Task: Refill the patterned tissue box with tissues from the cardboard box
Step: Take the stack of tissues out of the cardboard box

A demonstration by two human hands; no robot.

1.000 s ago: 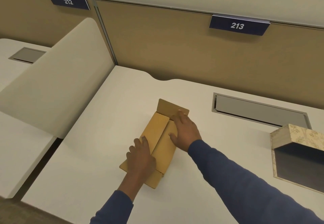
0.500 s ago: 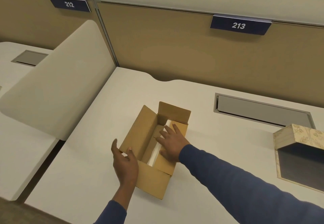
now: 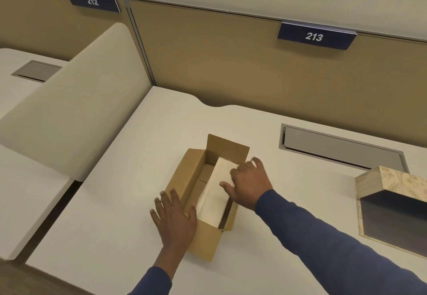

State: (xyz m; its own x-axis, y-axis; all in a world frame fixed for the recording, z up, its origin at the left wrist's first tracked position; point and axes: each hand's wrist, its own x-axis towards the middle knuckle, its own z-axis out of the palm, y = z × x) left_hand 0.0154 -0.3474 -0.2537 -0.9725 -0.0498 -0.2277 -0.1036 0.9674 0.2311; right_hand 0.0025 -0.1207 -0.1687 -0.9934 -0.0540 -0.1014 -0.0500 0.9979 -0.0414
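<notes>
A brown cardboard box (image 3: 184,181) lies in the middle of the white desk, its flaps folded out. Inside lies a white stack of tissues (image 3: 215,193). My left hand (image 3: 175,218) rests flat, fingers spread, on the box's left flap and near corner. My right hand (image 3: 249,181) presses the right flap outward, its thumb touching the tissue stack; it holds nothing. The patterned tissue box (image 3: 392,183) stands at the right edge of the view, its open dark underside facing me.
A grey cable hatch (image 3: 342,149) is set into the desk behind the boxes. A tan partition wall with a "213" sign (image 3: 314,37) runs along the back. A beige divider panel (image 3: 76,114) separates a neighbouring desk on the left.
Both flaps of the cardboard box were opened, exposing the tissues. My right hand slid off the tissues to the right flap. My left hand moved onto the left flap.
</notes>
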